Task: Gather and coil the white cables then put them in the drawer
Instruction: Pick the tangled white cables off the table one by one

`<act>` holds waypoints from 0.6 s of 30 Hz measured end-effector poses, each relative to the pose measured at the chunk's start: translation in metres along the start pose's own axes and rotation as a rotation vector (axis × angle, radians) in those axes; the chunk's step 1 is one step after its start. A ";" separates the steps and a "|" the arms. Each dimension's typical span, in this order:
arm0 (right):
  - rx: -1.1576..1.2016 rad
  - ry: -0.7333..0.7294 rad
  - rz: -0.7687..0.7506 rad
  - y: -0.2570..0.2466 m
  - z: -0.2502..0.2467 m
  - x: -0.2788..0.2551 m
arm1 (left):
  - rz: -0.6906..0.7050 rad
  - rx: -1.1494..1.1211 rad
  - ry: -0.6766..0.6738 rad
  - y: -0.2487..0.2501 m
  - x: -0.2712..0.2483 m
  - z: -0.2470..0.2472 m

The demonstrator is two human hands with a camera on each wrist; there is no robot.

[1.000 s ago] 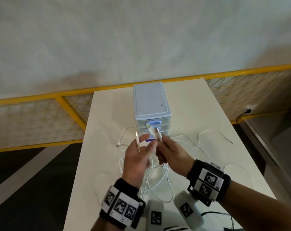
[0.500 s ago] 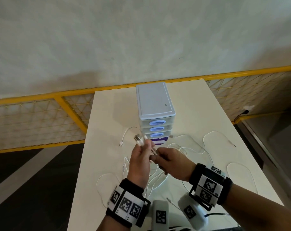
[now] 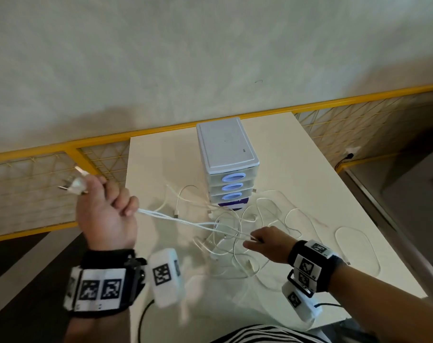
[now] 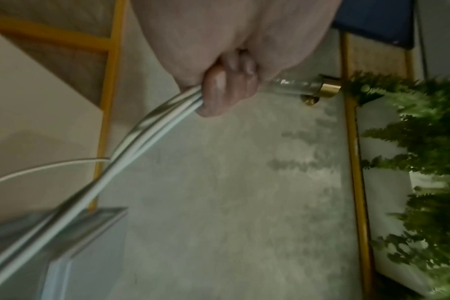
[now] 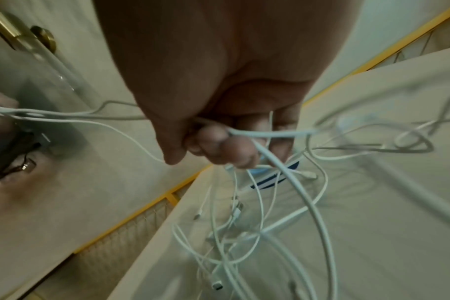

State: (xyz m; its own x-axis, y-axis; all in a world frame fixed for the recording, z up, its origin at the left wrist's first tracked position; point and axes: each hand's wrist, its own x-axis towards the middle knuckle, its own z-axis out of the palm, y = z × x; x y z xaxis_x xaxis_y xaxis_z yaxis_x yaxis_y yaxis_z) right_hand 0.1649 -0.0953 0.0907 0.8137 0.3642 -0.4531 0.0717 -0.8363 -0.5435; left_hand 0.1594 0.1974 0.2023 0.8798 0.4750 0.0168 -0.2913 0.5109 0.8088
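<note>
Several white cables (image 3: pixel 237 233) lie tangled on the white table (image 3: pixel 321 194) in front of a small drawer unit (image 3: pixel 226 164) whose three drawers are closed. My left hand (image 3: pixel 106 206) is raised off the table's left edge and grips a bundle of cable ends (image 4: pixel 164 113), with plugs (image 3: pixel 74 184) sticking out above the fist. The strands (image 3: pixel 185 221) stretch taut to my right hand (image 3: pixel 267 243), which holds them low over the tangle (image 5: pixel 244 134) with curled fingers.
A yellow mesh railing (image 3: pixel 49 174) runs behind and to the left of the table. One cable loop (image 3: pixel 356 246) lies near the table's right edge. Green fern leaves (image 4: pixel 424 162) show in the left wrist view. Dark floor lies to the left.
My hands were together in front of the drawers. The left hand has pulled up and far left with the cable ends, stretching the strands; the right hand has dropped toward the tangle.
</note>
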 end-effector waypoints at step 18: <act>0.064 0.276 -0.350 -0.061 0.018 -0.016 | -0.302 0.908 -0.337 -0.103 -0.068 0.023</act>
State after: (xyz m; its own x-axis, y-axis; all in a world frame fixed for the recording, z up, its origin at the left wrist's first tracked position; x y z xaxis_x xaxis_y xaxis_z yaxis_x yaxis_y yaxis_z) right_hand 0.1370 -0.0430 0.1181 0.8709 0.4904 -0.0338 0.3408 -0.6520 -0.6773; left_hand 0.1378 0.0959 0.1316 0.9705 0.1171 -0.2106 0.2327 -0.2278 0.9455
